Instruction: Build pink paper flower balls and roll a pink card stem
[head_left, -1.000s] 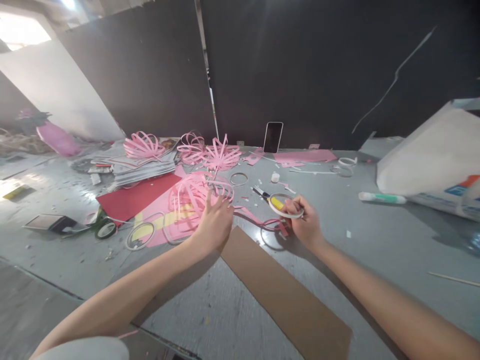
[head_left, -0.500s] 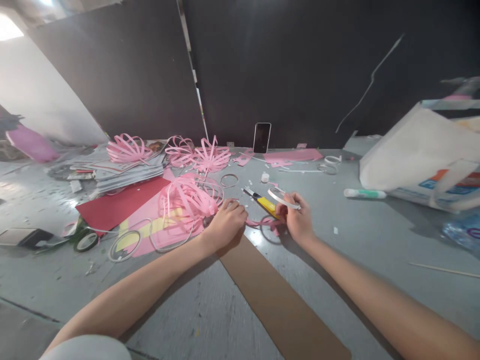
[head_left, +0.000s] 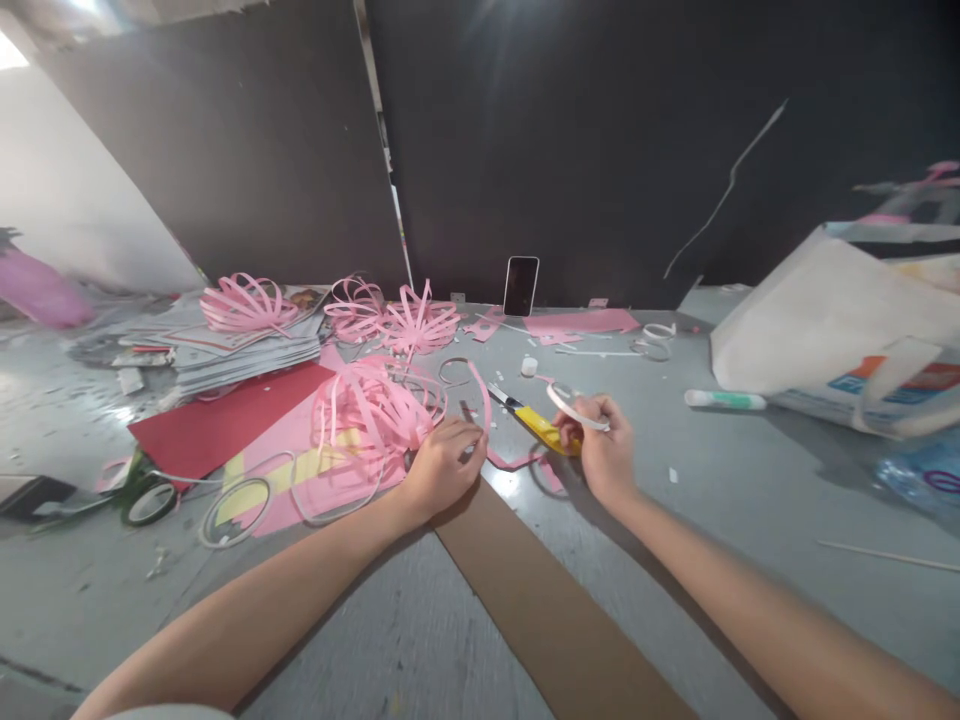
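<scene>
My left hand [head_left: 441, 466] is closed in a pinch on a pink paper strip [head_left: 483, 396] that curls up from a looped pink paper flower [head_left: 375, 405] on the grey table. My right hand [head_left: 602, 447] is closed on a thin white tape ring [head_left: 574, 408], held just above a yellow utility knife [head_left: 534, 418]. A loose pink strip [head_left: 517, 462] lies on the table between the two hands.
A brown cardboard strip [head_left: 555, 625] runs toward me. Red and pink sheets [head_left: 217, 425], tape rings [head_left: 225, 510] and more pink flowers [head_left: 405, 320] lie at the left. A phone [head_left: 520, 286] leans on the black wall. A white bag [head_left: 832, 320] and glue pen [head_left: 724, 400] sit at the right.
My left hand went from lying spread over the pink flower to pinching a strip and lifting it. The right hand kept the tape ring. The view shifted slightly right.
</scene>
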